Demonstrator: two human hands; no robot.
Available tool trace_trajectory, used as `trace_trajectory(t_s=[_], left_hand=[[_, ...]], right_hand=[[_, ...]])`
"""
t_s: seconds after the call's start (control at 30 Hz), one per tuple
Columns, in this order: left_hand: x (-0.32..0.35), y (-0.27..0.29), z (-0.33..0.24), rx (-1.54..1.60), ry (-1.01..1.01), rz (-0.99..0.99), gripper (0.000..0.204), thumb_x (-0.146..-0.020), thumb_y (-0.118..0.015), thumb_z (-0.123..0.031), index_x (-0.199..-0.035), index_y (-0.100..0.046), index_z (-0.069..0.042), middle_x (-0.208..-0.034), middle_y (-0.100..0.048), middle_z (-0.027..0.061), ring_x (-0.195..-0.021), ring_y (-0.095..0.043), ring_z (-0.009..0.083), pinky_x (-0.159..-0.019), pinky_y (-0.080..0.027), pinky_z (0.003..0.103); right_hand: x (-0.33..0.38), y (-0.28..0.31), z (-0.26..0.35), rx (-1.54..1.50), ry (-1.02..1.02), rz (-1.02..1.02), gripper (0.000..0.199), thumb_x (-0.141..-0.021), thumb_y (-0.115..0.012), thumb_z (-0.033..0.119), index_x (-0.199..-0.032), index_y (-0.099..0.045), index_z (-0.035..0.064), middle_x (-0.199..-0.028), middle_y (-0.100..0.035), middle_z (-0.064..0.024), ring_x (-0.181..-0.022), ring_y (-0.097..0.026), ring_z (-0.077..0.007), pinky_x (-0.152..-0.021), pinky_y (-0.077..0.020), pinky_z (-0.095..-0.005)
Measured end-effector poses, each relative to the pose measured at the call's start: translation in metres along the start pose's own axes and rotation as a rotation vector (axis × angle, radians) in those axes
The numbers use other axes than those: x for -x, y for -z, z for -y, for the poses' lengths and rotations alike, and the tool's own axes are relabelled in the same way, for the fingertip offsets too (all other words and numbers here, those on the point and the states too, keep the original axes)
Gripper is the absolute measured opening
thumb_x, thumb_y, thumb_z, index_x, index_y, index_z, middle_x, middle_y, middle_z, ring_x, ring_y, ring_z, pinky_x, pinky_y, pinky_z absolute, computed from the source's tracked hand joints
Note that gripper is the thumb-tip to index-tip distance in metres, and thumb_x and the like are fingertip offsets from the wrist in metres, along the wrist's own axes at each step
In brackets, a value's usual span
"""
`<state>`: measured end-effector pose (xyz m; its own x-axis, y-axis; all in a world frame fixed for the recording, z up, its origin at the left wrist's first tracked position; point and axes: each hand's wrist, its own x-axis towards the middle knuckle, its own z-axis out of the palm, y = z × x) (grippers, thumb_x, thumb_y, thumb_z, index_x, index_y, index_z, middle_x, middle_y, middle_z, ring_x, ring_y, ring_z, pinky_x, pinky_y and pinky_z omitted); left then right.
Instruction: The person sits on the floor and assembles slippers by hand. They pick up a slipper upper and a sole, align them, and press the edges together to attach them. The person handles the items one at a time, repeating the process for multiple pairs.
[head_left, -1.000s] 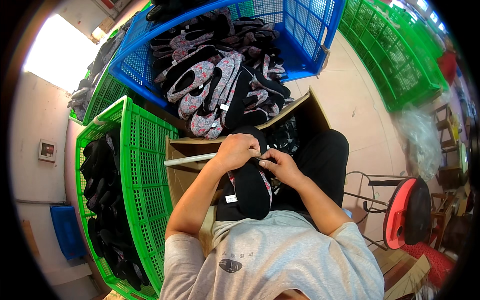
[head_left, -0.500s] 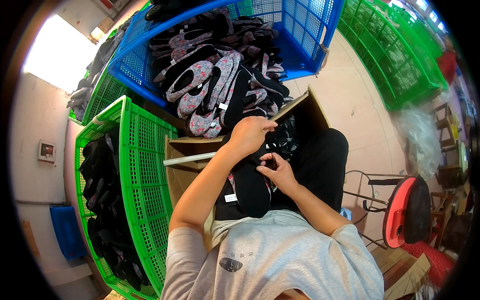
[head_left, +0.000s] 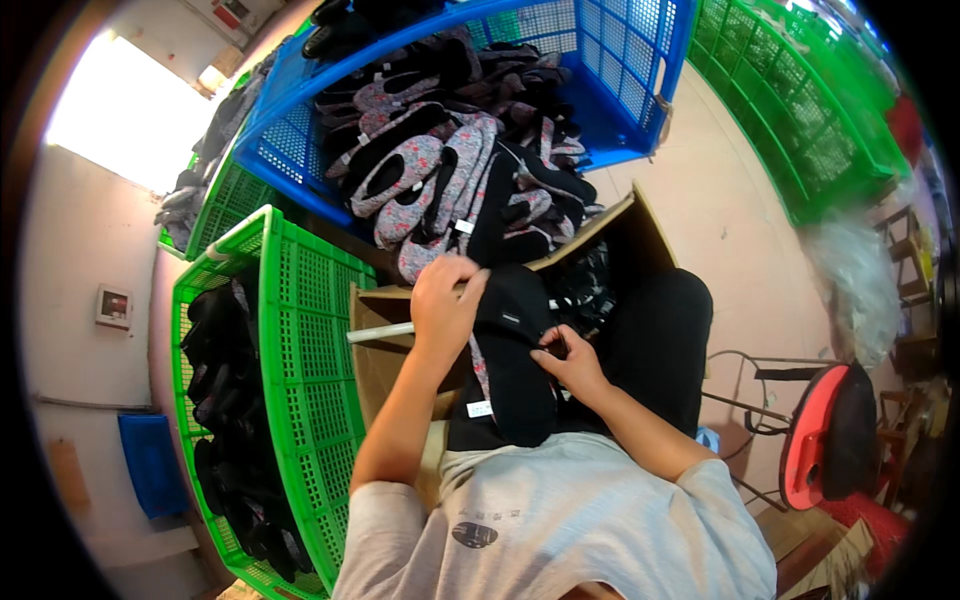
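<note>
A pair of black slippers (head_left: 522, 385) with floral sides lies sole-up across my lap, and a white tag (head_left: 480, 409) sticks out at the left edge. My left hand (head_left: 445, 300) is just left of the upper end, fingers loosely bent, thumb apart, nothing visible in it. On the right edge rests my right hand (head_left: 578, 368), its fingers closed round a small dark tool (head_left: 556, 344) whose kind I cannot make out. Beyond my knees stands an open cardboard box (head_left: 640, 225) with dark items inside.
A blue crate (head_left: 620, 75) heaped with floral slippers (head_left: 405, 175) stands ahead. To my left is a green crate (head_left: 315, 350) of dark slippers. Green crates (head_left: 790, 120) stand far right, a red-and-black stool (head_left: 825, 435) nearer. A white pole (head_left: 380, 332) juts by the box.
My left hand has moved left off the slippers' upper end, uncovering the black sole. My right hand stays at the right edge with the dark tool. The whole view has shifted slightly.
</note>
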<state>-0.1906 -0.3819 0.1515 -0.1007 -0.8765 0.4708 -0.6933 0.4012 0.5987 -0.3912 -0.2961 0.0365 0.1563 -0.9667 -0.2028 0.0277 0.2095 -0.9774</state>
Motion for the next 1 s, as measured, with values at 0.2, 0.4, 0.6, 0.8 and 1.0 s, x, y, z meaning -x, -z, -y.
trace_trajectory(t_s=[0.2, 0.4, 0.6, 0.8, 1.0], left_hand=[[0.088, 0.007, 0.029, 0.702, 0.707, 0.041, 0.027, -0.094, -0.063, -0.002, -0.120, -0.056, 0.001, -0.110, -0.062, 0.0061, -0.101, -0.060, 0.0113, -0.087, -0.049, 0.024], [0.124, -0.012, 0.028, 0.826, 0.744, 0.001, 0.023, -0.092, -0.067, -0.002, -0.113, -0.057, 0.000, -0.102, -0.060, 0.0030, -0.093, -0.058, 0.0088, -0.084, -0.048, 0.023], [0.136, -0.023, 0.012, 0.871, 0.779, -0.008, 0.021, -0.087, -0.071, 0.000, -0.097, -0.054, -0.004, -0.089, -0.055, -0.0012, -0.077, -0.053, 0.0057, -0.067, -0.045, 0.021], [0.137, -0.019, 0.000, 0.374, 0.565, -0.036, 0.026, -0.078, -0.077, 0.002, -0.084, -0.051, -0.003, -0.080, -0.047, 0.0024, -0.065, -0.046, 0.0103, -0.057, -0.041, 0.025], [0.137, -0.016, -0.013, 0.138, 0.402, -0.168, 0.027, -0.078, -0.075, 0.004, -0.080, -0.050, -0.004, -0.078, -0.044, 0.0045, -0.061, -0.042, 0.0130, -0.055, -0.038, 0.026]], right_hand=[[0.001, 0.001, 0.005, -0.126, -0.121, 0.054, 0.028, -0.085, -0.077, 0.008, -0.102, -0.055, 0.0081, -0.083, -0.053, 0.0057, -0.073, -0.048, -0.0026, -0.067, -0.0415, -0.0193], [0.002, -0.001, -0.001, -0.113, -0.129, 0.010, 0.031, -0.085, -0.077, 0.007, -0.105, -0.054, 0.0091, -0.078, -0.047, 0.0081, -0.070, -0.043, -0.0006, -0.063, -0.0375, -0.0176], [0.004, 0.000, -0.002, -0.056, -0.114, 0.011, 0.030, -0.084, -0.077, 0.007, -0.102, -0.054, 0.0092, -0.078, -0.046, 0.0080, -0.069, -0.041, -0.0011, -0.063, -0.0366, -0.0182], [0.007, -0.003, -0.016, -0.030, -0.020, 0.040, 0.023, -0.086, -0.075, 0.007, -0.091, -0.053, 0.0090, -0.077, -0.047, 0.0067, -0.069, -0.042, -0.0028, -0.062, -0.0367, -0.0197], [0.012, 0.001, -0.015, 0.070, 0.087, 0.028, 0.018, -0.089, -0.071, 0.006, -0.086, -0.053, 0.0073, -0.076, -0.048, 0.0055, -0.068, -0.043, -0.0037, -0.061, -0.0373, -0.0208]])
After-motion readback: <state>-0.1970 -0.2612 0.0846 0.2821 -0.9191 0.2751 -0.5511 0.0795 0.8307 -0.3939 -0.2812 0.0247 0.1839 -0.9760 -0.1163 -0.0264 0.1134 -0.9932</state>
